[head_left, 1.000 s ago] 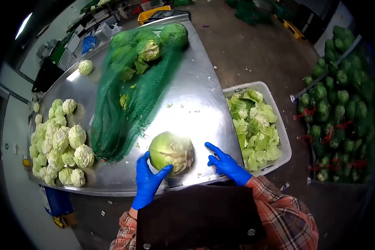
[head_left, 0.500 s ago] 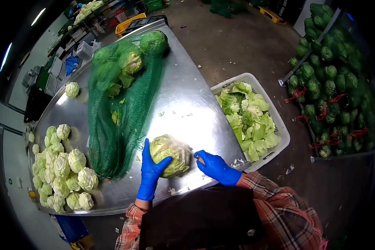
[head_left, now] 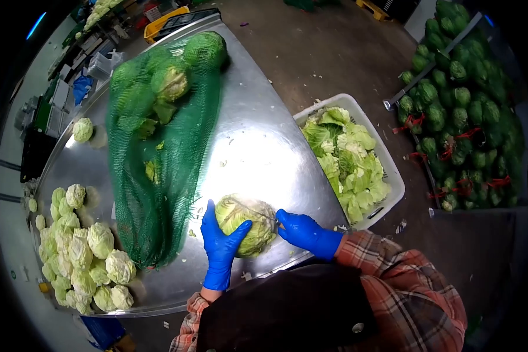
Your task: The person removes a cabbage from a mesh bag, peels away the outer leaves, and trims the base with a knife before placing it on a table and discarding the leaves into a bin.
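Observation:
A pale green cabbage (head_left: 247, 226) rests near the front edge of the metal table. My left hand (head_left: 222, 243), in a blue glove, grips it from the left, thumb across its front and fingers along its far side. On the other side my gloved right hand (head_left: 305, 233) is closed, its fingertips at the cabbage's right side. It holds what looks like a small knife, mostly hidden by the fingers. Beyond the left hand lies a green mesh sack (head_left: 158, 193) with several cabbages in its far end.
Trimmed cabbages (head_left: 82, 258) are heaped on the left of the table (head_left: 249, 135), and a single one (head_left: 83, 129) lies farther back. A white crate (head_left: 397, 190) of loose leaves stands at the right edge. Several full mesh sacks (head_left: 460, 117) are stacked beyond it.
My right hand has closed in on the cabbage's right side. The cabbage looks slightly turned under my left hand. The whole view has shifted a little.

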The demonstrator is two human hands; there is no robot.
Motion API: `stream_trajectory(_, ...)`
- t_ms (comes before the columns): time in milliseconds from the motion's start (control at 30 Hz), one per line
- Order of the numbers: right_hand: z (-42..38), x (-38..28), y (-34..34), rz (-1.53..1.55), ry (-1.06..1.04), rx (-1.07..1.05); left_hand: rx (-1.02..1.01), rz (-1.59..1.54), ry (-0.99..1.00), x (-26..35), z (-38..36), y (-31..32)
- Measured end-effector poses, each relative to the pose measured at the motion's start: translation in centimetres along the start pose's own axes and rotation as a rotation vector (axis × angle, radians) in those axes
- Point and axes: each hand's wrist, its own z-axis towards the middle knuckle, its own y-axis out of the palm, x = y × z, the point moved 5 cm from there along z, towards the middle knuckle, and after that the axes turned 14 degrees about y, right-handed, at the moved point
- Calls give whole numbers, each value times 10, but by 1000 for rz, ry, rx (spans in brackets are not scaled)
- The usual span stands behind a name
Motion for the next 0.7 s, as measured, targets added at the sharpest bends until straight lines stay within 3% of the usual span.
stream_trajectory(133, 18, 12, 6, 46, 98, -119, -34, 27, -24, 3, 9, 1)
stream_trajectory(167, 25, 20, 14, 200, 169, -157, -33, 26, -35, 2, 9, -1)
stream_trajectory(267, 45, 16, 26, 129, -22, -2, 16, -154, -74, -28, 11, -7)
stream_trajectory(333, 59, 9, 24, 289, 108, -100, 81, -407, -193, -38, 20, -11)
stream_trajectory(400, 64, 8, 18, 405, 183, -124, 72, -431, -282, -30, 29, -11)
stream_trajectory(467, 65, 17, 20, 632, 301, -145, 92, -288, -249, -16, 25, -1)
stream_trajectory(533, 68, 51, 49, 958, 422, -164, 85, -18, -25, 13, 1, 14)
stream_trajectory(567, 72, 51, 35, 185, 37, 1, 85, 115, 89, 27, -11, 22)
stream_trajectory(600, 81, 62, 36, 324, 162, -77, 99, 243, 194, 35, -20, 27)
stream_trajectory(633, 82, 70, 48, 468, 296, -175, 92, 126, 155, 24, -26, 18)
stream_trajectory(700, 52, 25, 6, 269, 160, -234, 100, -240, 145, 1, -40, -1)
